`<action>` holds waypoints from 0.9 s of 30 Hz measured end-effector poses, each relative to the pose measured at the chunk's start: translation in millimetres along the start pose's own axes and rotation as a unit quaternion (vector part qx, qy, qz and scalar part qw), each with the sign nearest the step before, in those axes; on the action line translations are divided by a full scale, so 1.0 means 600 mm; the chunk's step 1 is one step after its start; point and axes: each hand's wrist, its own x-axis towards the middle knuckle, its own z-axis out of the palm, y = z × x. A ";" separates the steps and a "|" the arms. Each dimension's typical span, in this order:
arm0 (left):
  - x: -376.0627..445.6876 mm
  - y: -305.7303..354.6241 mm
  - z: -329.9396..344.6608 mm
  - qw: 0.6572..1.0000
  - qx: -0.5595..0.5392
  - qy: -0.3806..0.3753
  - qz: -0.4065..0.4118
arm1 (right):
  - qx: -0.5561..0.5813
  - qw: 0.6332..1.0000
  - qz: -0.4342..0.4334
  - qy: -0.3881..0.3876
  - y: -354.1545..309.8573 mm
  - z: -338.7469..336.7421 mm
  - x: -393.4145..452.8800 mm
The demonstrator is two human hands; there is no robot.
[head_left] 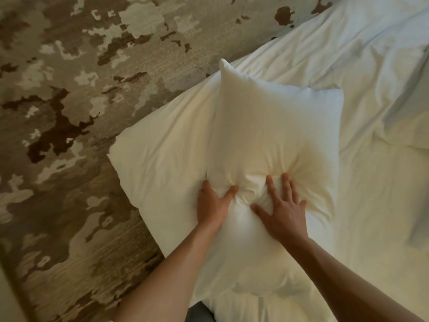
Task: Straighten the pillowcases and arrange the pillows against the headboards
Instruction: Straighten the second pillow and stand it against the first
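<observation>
At the bed's point(371, 182) left edge, the left hand point(214, 203) is gripping the upper pillow point(274, 126), thumb dug in. The right hand point(284, 205) is pressing down, fingers spread. Stroking evenly outward would probably smooth its case best.

Both bare forearms reach forward. The left hand point(214, 203) grips the pillow's point(278, 126) left side. The right hand point(284, 210) presses on top, fingers spread.

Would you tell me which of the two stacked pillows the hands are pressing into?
The upper pillow, lying crosswise on the lower pillow; creases gather where the left hand and right hand sink in.
</observation>
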 end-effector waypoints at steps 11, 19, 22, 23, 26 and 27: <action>-0.055 0.021 -0.008 0.995 -0.084 -0.028 0.056 | 0.040 0.999 -0.006 0.006 0.034 -0.038 -0.035; -0.193 0.134 -0.041 0.967 -0.015 -0.080 0.240 | 0.029 0.994 -0.023 0.105 0.118 -0.180 -0.126; -0.265 0.180 -0.055 0.946 0.018 -0.105 0.307 | 0.044 0.990 -0.035 0.130 0.136 -0.241 -0.169; -0.288 0.191 -0.061 0.938 0.036 -0.112 0.326 | 0.049 0.988 -0.042 0.139 0.139 -0.259 -0.186; -0.355 0.214 -0.080 0.914 0.108 -0.132 0.368 | 0.073 0.981 -0.067 0.164 0.145 -0.308 -0.232; -0.375 0.216 -0.088 0.905 0.134 -0.139 0.380 | 0.082 0.979 -0.076 0.172 0.148 -0.323 -0.246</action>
